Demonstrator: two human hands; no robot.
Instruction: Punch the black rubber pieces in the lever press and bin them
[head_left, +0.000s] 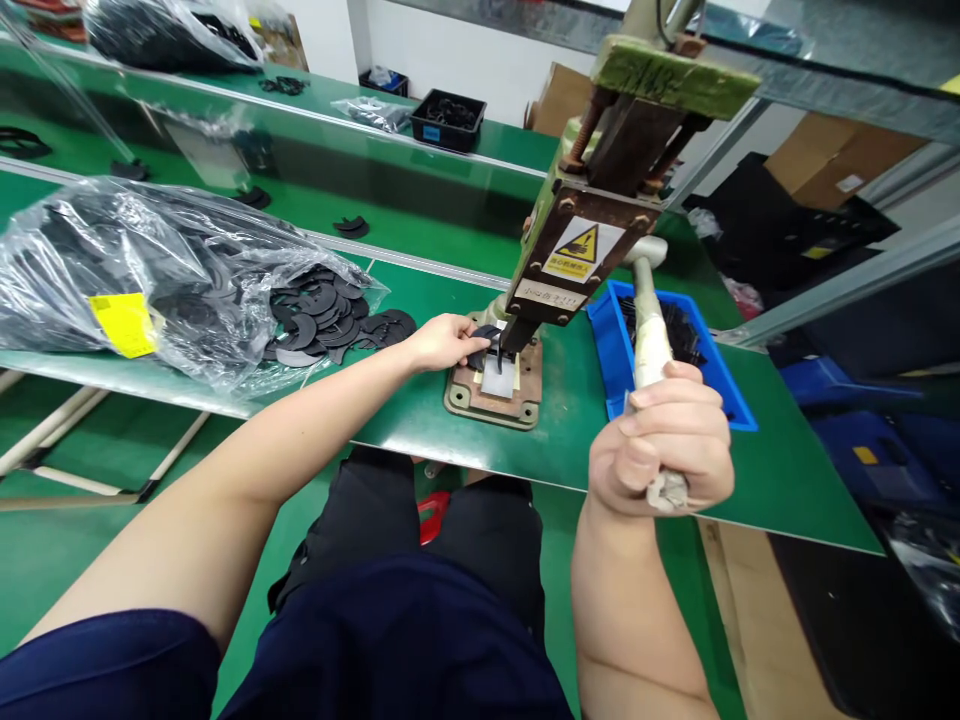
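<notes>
My left hand [448, 343] pinches a black curved plastic piece [484, 345] on the base of a green hand press [571, 235]. The piece lies under the lower end of the press's ram [519, 333], beside a small pale metal plate [498, 378]; I cannot tell whether the ram touches it. My right hand [664, 445] is wrapped round the press's lever handle [651, 325], whose shaft is covered in pale wrapping. Left of the press, many similar black curved pieces [322, 315] spill from a clear plastic bag [187, 260] with a yellow label [124, 325].
A blue bin [731, 375] with small black parts stands right of the press on the green table [420, 425]. Behind is a green-topped bench with a few loose black pieces [351, 228] and a black bin [448, 120]. Cardboard boxes [840, 160] sit at the right.
</notes>
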